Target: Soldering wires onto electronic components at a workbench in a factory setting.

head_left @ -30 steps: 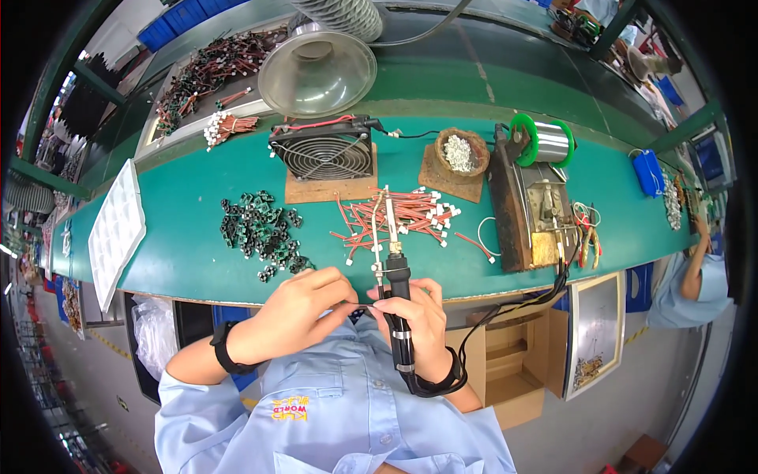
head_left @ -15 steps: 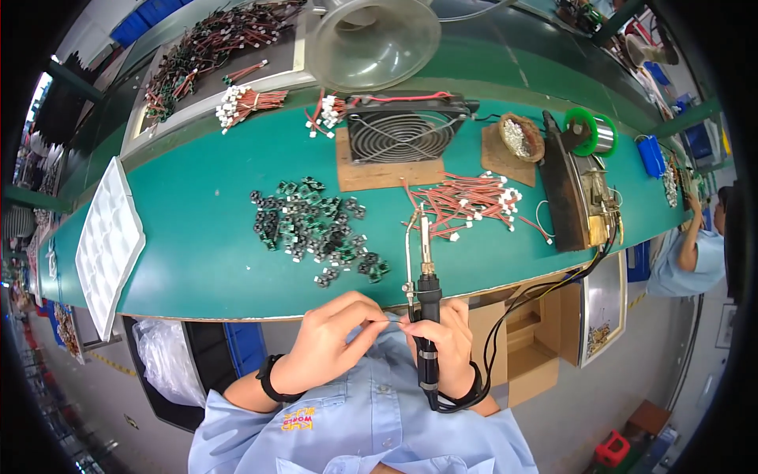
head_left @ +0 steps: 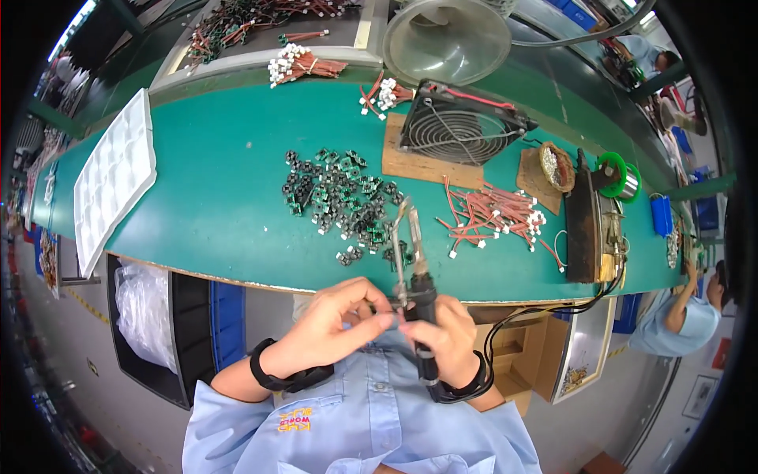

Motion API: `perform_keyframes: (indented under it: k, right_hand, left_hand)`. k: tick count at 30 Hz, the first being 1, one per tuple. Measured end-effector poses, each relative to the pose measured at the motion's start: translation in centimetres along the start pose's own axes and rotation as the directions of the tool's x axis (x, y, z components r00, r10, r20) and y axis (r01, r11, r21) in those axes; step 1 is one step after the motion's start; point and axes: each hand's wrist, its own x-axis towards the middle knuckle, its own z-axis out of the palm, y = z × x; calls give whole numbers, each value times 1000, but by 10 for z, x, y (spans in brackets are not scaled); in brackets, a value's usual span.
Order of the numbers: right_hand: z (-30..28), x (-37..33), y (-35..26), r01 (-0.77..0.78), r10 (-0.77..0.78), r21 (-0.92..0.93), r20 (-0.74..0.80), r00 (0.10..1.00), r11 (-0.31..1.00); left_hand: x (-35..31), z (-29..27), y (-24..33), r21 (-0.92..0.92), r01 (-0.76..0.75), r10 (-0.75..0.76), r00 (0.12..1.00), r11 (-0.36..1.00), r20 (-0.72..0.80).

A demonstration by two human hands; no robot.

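Observation:
My right hand (head_left: 444, 336) is wrapped round the black handle of a soldering iron (head_left: 423, 297), whose metal tip and thin side tube point up and away over the bench edge. My left hand (head_left: 335, 325) is beside it, thumb and fingers pinched together. Something small and dark shows between those fingers, too blurred to name. Beyond the hands lies a heap of small black-and-green components (head_left: 339, 193). To its right is a spread pile of red wires with white connectors (head_left: 497, 213).
Behind stands a black fan (head_left: 462, 126) on a wooden board (head_left: 395, 158). A soldering iron stand (head_left: 584, 229), a green solder spool (head_left: 612, 175) and a small bowl (head_left: 557, 167) are at right. A white moulded tray (head_left: 118, 178) lies left; a clear funnel-shaped hood (head_left: 448, 39) hangs behind.
My view has shifted, so the bench contents sit differently. The iron now leans more to the left at its tip. My left fingers have curled in, and the thin wire seen between my hands no longer shows clearly.

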Motion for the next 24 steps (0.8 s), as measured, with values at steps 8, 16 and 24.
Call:
perform_keyframes:
  k: [8, 16, 24]
  right_hand:
    - [-2, -24, -9, -352, 405, 285, -154, 901, 892]
    - [-18, -24, -8, -458, 542, 425, -97, 835, 781]
    - [-13, -21, 1, -475, 594, 610, 9, 804, 634]
  left_hand:
    - [4, 31, 4, 380, -293, 323, 946, 877, -16]
    - [17, 37, 10, 366, -299, 312, 950, 881, 24]
    - [19, 33, 7, 296, -227, 246, 969, 928, -31]
